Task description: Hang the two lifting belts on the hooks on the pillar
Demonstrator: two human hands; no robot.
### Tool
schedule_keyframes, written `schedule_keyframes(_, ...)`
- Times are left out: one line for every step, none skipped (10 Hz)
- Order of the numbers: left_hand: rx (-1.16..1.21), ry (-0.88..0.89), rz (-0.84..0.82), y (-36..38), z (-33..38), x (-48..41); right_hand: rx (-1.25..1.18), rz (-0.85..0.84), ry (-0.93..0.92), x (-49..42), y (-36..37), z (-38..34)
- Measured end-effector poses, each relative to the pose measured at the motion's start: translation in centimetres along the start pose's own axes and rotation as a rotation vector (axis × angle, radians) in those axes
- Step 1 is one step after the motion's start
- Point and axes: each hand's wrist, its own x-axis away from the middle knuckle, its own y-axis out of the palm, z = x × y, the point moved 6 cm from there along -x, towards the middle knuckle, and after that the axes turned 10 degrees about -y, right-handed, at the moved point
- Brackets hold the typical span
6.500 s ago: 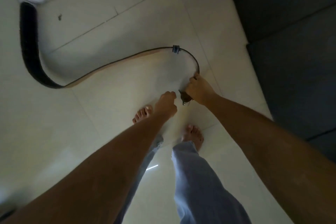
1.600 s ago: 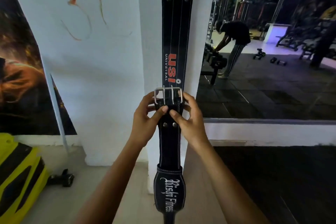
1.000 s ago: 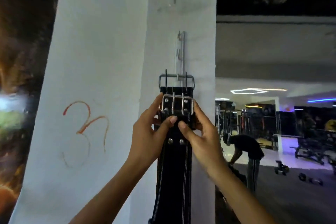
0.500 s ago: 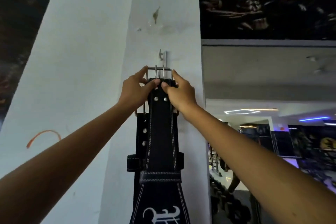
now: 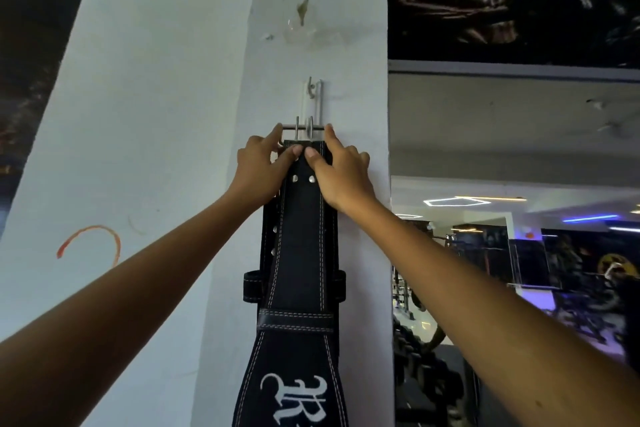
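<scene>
From where I watch, the buckle has climbed since half a second ago: it now sits against the metal hook strip, just under the upper hook, so I judge the second belt is at the point of being slipped on. Working left to right, the white pillar (image 5: 166, 121) is flat painted plaster with an orange scrawl at 9 o'clock. My left hand (image 5: 258, 172) is clamped on the left edge of the front belt (image 5: 302, 239), thumb pressed to its face. Behind that, peeking out at 7 o'clock from the hand, hangs the rear belt (image 5: 272, 243), black with round holes and a loop. The front belt is stiff black leather with pale stitching, two rivets, widening downward to white lettering. Its steel buckle (image 5: 304, 130) has a square frame and two prongs. At 12 o'clock, the upper hook (image 5: 311, 88) is bare bent metal. My right hand (image 5: 341, 177) grips the right edge.
</scene>
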Motion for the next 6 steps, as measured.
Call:
schedule_keyframes(-0.049, 0.005, 0.007, -0.5, -0.1, 1.8, 0.014, -0.003, 0.027, 1.4, 0.1, -0.6)
schedule_keyframes(-0.165, 0.071, 0.013, -1.5, 0.7, 4.5, 0.157, 0.001, 0.010, 2.8, -0.3, -1.7)
schedule_keyframes(-0.301, 0.126, -0.045, -2.3, 0.6, 7.1, 0.292, 0.004, -0.043, 5.1, -0.7, -2.9)
schedule_keyframes(-0.392, 0.152, -0.113, -3.2, 0.4, 10.2, 0.257, -0.006, -0.081, 8.0, -0.7, -3.7)
schedule_keyframes(-0.301, 0.202, -0.095, -4.8, 1.0, 13.9, 0.232, 0.005, -0.122, 11.5, -0.8, -4.6)
schedule_keyframes(-0.258, 0.204, -0.093, -6.2, 0.9, 16.9, 0.234, -0.030, -0.113, 14.9, -0.7, -5.1)
